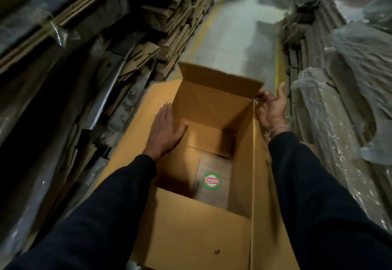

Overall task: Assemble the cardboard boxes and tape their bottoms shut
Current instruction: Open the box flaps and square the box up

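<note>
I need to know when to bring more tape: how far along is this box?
Done: the cardboard box is opened into shape. In hand: the left hand lies flat on the left flap, and the right hand pinches the far right corner. Left: the inner flaps leave a gap over a Patelsa logo, and no tape shows.

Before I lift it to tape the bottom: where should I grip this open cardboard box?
Grip the cardboard box by its two long side walls, coming from above, one hand per side. The top flaps are splayed outward, leaving those rims exposed; the far flap alone would probably bend.
</note>
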Demonstrator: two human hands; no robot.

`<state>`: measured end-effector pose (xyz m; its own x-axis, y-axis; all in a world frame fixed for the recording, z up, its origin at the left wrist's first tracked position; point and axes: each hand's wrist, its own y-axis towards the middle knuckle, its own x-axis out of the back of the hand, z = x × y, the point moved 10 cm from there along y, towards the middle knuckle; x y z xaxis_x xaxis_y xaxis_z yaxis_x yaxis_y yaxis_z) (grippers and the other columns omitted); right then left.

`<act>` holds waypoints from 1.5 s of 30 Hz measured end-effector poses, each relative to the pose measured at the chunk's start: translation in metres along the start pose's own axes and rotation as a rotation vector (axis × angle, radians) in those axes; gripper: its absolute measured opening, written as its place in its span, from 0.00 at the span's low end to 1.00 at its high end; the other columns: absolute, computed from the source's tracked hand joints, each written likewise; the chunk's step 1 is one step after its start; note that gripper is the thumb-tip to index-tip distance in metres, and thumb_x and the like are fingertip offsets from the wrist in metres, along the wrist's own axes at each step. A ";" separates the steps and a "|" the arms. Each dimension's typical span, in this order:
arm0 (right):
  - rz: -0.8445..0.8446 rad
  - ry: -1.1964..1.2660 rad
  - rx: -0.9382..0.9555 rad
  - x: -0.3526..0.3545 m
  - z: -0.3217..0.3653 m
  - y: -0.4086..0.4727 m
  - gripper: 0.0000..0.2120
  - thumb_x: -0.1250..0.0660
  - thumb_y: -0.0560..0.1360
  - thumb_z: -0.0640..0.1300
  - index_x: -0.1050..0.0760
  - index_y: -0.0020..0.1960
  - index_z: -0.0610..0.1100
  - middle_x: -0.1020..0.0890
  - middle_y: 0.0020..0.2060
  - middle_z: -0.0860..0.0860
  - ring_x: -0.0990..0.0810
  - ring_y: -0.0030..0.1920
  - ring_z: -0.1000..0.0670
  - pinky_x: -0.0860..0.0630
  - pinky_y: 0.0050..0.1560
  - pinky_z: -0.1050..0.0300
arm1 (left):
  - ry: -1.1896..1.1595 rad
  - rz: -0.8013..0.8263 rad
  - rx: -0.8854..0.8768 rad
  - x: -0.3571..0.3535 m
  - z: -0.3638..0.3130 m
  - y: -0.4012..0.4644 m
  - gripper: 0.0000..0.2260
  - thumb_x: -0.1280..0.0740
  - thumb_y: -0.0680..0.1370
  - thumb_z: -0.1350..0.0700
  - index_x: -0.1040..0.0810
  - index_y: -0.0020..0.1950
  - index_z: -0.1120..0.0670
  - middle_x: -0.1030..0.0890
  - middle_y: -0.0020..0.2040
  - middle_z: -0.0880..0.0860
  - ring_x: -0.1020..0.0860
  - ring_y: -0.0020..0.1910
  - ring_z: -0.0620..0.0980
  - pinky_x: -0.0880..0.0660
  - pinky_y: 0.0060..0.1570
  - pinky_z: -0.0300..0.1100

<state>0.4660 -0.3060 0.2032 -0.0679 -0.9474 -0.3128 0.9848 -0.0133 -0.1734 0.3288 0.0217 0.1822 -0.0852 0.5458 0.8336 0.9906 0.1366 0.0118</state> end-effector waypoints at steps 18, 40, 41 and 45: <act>0.157 -1.697 0.172 -0.026 -0.050 -0.048 0.28 0.52 0.87 0.63 0.49 0.86 0.61 0.57 0.86 0.48 0.62 0.85 0.36 0.56 0.82 0.31 | 0.680 -0.007 -0.223 -0.021 -0.003 -0.026 0.43 0.33 0.78 0.61 0.57 0.85 0.60 0.59 0.84 0.66 0.56 0.84 0.68 0.45 0.81 0.62; 0.076 -1.929 -0.100 -0.039 -0.078 -0.128 0.37 0.53 0.83 0.72 0.61 0.85 0.61 0.66 0.85 0.48 0.66 0.83 0.32 0.53 0.77 0.21 | -0.111 0.133 0.368 0.071 0.128 -0.039 0.54 0.26 0.73 0.33 0.54 0.85 0.54 0.46 0.83 0.66 0.42 0.81 0.69 0.38 0.76 0.67; 0.076 -1.950 -0.098 -0.040 -0.079 -0.130 0.37 0.53 0.82 0.72 0.61 0.85 0.61 0.65 0.85 0.48 0.66 0.83 0.31 0.53 0.77 0.20 | -0.167 0.134 0.365 0.076 0.127 -0.040 0.53 0.23 0.73 0.37 0.51 0.84 0.55 0.38 0.81 0.65 0.35 0.77 0.68 0.31 0.73 0.64; 0.094 -1.957 -0.124 -0.040 -0.079 -0.131 0.39 0.52 0.82 0.73 0.62 0.86 0.60 0.64 0.85 0.48 0.67 0.82 0.30 0.52 0.77 0.20 | -0.073 0.061 0.207 0.124 0.096 -0.041 0.38 0.22 0.77 0.50 0.39 0.79 0.57 0.23 0.69 0.59 0.24 0.67 0.62 0.25 0.62 0.57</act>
<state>0.3268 -0.2406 0.1644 0.3017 0.0622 0.9514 0.9534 -0.0141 -0.3014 0.2675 0.1633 0.2316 -0.0407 0.6156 0.7870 0.9515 0.2642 -0.1575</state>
